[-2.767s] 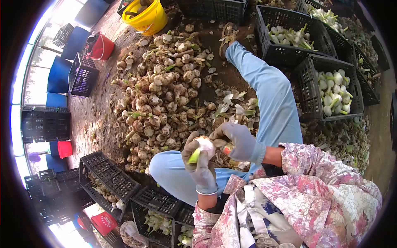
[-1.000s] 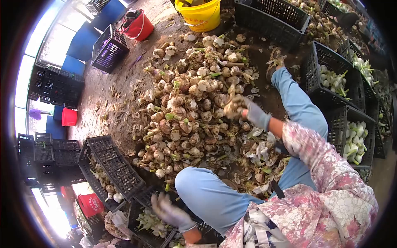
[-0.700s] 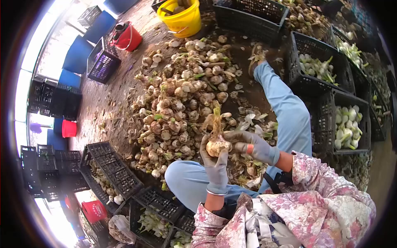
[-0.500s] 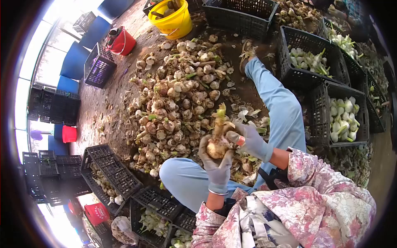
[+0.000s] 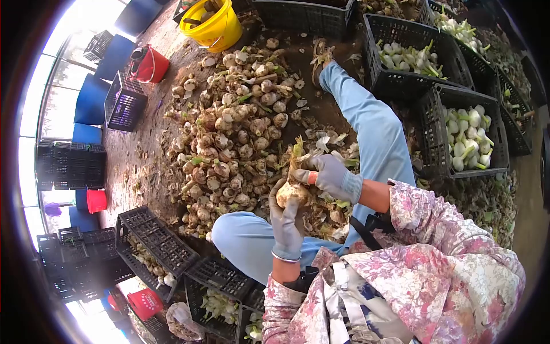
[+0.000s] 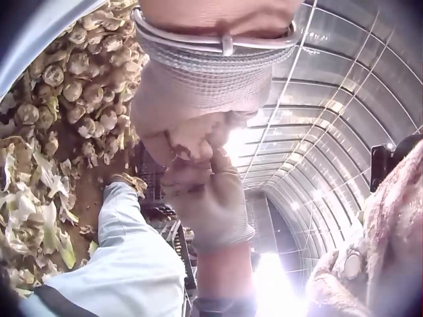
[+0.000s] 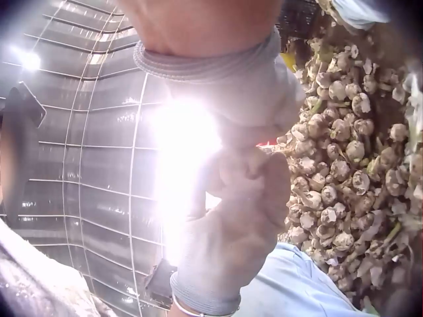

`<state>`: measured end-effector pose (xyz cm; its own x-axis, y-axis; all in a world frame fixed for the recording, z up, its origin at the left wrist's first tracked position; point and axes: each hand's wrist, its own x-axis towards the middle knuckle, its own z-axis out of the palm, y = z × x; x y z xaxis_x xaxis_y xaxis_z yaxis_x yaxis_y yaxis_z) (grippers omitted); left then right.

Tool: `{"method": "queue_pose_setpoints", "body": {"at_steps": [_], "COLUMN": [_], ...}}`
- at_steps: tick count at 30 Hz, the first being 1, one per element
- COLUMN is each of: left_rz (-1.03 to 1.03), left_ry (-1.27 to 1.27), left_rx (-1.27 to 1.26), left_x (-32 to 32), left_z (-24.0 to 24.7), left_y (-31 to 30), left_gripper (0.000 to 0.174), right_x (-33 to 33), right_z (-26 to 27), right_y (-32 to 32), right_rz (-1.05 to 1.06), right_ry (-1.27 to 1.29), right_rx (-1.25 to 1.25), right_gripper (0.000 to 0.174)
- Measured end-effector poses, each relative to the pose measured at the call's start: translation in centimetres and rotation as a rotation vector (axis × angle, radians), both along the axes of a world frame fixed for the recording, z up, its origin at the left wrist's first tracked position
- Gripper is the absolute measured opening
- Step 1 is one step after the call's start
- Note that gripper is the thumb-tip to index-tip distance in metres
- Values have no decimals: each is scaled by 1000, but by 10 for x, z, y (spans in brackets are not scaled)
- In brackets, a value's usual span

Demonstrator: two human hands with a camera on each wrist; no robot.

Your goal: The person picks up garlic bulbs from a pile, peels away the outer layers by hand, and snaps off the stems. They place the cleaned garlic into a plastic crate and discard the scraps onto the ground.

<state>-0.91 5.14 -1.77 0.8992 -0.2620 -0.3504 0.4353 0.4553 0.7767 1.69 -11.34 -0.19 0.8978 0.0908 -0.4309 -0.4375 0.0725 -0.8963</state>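
Note:
Gloved in grey, my left hand point(image 5: 286, 226) cups a garlic bulb point(image 5: 291, 196) from below, over the lap. The bulb has brownish outer skin, and its dry stem point(image 5: 296, 150) points up and away. My right hand point(image 5: 333, 176) pinches at the neck where stem meets bulb; an orange band point(image 5: 312, 177) shows at its thumb. In the left wrist view the right hand point(image 6: 215, 208) meets the left fingers, and the bulb is mostly hidden. Glare washes out the right wrist view, where the left hand point(image 7: 228, 231) lies below the right.
A large heap of untrimmed garlic point(image 5: 229, 137) covers the ground ahead. Crates of cleaned white bulbs point(image 5: 470, 137) stand at right, with another crate of stemmed garlic point(image 5: 215, 304) at lower left. Peelings point(image 5: 323, 221) lie between the legs; a yellow bucket point(image 5: 220, 31) stands beyond.
A white bulb was in the left hand at first. Later the right hand lifted a dirty bulb from the heap while the left was over the lower-left crate; both hands then met on it.

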Motion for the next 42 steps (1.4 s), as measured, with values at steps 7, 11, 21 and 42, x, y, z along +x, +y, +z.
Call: {"method": "queue_pose_setpoints", "body": {"at_steps": [7,11,21,42], "left_rz": [52,-131,-78,-78], "left_ry": [287,412,406,465], "left_rx": [-324,-692,-381,-215], "left_x": [-1,1,-5,-6], "left_z": [-9,-3,-5,-16], "left_y": [6,14,-2,-6], "left_gripper": [52,55,59,69], "right_x": [-6,-9,-22,-32], "right_z": [-18,-44,-66,-85], "right_y": [5,-1,3,13], "right_rz": [-16,28,-100,-152], "right_ry": [-84,-222,-2,23], "right_rx": [120,77,440,784], "right_gripper": [27,27,24,36]}}
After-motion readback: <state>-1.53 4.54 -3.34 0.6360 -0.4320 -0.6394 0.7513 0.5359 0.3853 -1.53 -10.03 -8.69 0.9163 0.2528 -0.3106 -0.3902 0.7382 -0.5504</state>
